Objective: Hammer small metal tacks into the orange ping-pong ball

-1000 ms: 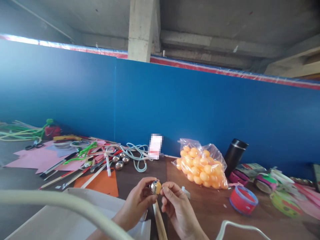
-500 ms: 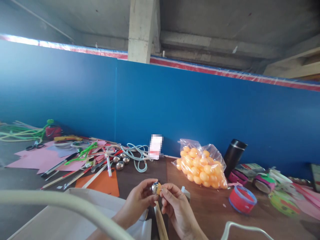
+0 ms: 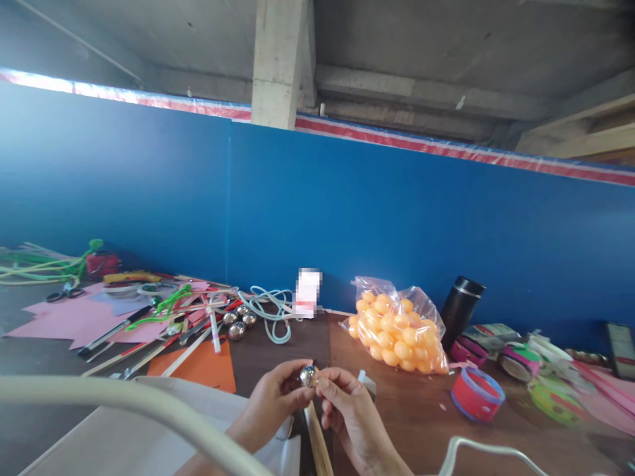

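Note:
Between my hands is a small, shiny silver ball (image 3: 307, 375), like a jingle bell. My left hand (image 3: 275, 396) is closed, gripping it from the left between thumb and fingers. From the right, my right hand (image 3: 347, 403) pinches at its edge with thumb and forefinger, the other fingers curled. The fingertips partly hide what the right pinch holds. Below the hands a wooden stick (image 3: 317, 439) runs toward me. Several matching silver balls (image 3: 238, 324) lie in a cluster on the table, left of and beyond my hands.
A clear bag of orange balls (image 3: 397, 330) stands at the right, near a black flask (image 3: 462, 311) and a red-and-blue band (image 3: 477, 395). Pink paper (image 3: 49, 317), orange card (image 3: 198, 367) and pale blue cord (image 3: 275, 317) lie leftward. A pale tube (image 3: 124, 403) crosses the lower left foreground.
The silver ball has turned slightly in my fingers; the orange-yellow patch on its right side shows less now. Both hands stay in nearly the same place.

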### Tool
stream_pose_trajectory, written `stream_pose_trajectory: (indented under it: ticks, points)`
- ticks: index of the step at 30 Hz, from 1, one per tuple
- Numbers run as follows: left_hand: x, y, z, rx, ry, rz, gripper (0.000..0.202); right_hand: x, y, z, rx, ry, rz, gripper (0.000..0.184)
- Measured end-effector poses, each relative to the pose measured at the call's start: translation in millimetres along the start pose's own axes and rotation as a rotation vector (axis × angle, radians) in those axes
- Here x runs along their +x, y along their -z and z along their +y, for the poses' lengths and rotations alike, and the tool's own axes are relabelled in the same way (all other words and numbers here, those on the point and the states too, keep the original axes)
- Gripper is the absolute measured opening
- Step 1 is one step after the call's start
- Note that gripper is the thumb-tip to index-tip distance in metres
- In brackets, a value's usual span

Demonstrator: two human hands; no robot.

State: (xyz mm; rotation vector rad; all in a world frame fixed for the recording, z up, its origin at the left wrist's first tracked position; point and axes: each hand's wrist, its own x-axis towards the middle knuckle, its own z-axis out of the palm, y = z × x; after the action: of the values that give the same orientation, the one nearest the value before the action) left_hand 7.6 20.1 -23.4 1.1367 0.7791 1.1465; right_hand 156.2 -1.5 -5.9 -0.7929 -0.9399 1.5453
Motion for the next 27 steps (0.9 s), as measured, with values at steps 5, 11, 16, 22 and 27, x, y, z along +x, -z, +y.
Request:
stream_pose_trajectory:
  ticks: [5,11,16,22,27]
  points:
    - [1.1,2.0,-1.0,0.005,0.003,-0.004,0.055,-0.1,-3.1,0.2,-0.003,0.023,0.030,0.021]
    - [2.5,3.9,-3.9,0.021,-0.027,-0.021,0.055,0.4,0.0,0.5,-0.016,0.034,-0.005,0.019]
    - [0.7,3.1,-2.5,0.048,-0.031,-0.017,0.052,1.6,3.4,1.3,-0.027,0.047,-0.036,0.017]
    - [-0.4,3.0,1.0,0.110,-0.048,-0.004,0.051,0.1,3.9,0.7,-0.011,0.026,-0.047,0.017]
    - [-0.4,3.5,0.6,0.084,-0.049,-0.037,0.049,-0.8,2.8,-0.7,0.023,0.026,-0.056,0.015]
